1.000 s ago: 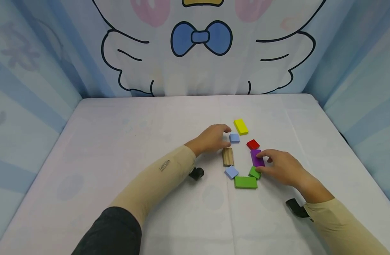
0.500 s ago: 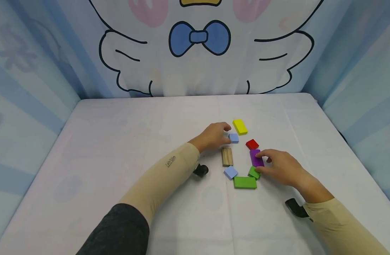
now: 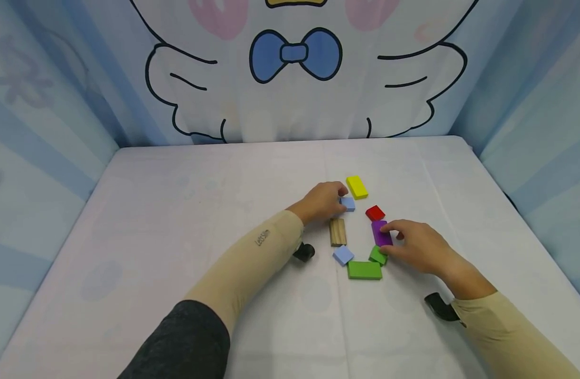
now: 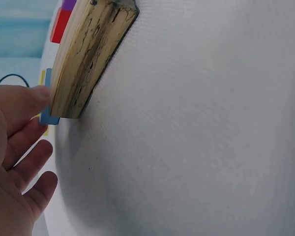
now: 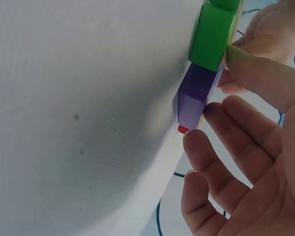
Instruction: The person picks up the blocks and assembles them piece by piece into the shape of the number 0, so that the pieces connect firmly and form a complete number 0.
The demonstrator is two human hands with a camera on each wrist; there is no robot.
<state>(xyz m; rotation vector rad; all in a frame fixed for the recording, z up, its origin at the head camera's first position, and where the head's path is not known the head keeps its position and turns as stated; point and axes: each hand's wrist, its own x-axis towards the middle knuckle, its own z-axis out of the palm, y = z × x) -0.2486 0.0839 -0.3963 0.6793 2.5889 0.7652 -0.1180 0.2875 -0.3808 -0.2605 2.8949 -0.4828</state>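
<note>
In the head view, my left hand [image 3: 320,202] reaches to a small light-blue block [image 3: 349,204], with thumb and a finger at its sides, pinching it. The left wrist view shows the thumb and index finger by that blue block [image 4: 50,119], partly hidden behind the wooden block [image 4: 88,59]. My right hand [image 3: 420,246] has its curled index finger and thumb at the right side of a purple block [image 3: 381,235]. Its thumb tip also overlaps the small green block [image 5: 211,37] in the right wrist view, beside the purple block [image 5: 194,96].
Above the light-blue block lies a yellow block [image 3: 357,187]. A red block [image 3: 375,213] touches or nearly touches the purple one. Lower down are another light-blue block [image 3: 343,255] and a long green block [image 3: 364,270]. A white cloth covers the table [image 3: 199,210]; patterned curtains [image 3: 43,131] surround it.
My left hand has shifted slightly right, its fingers coming in around the light-blue block. The right hand stays at the purple block, and the blocks keep their arrangement.
</note>
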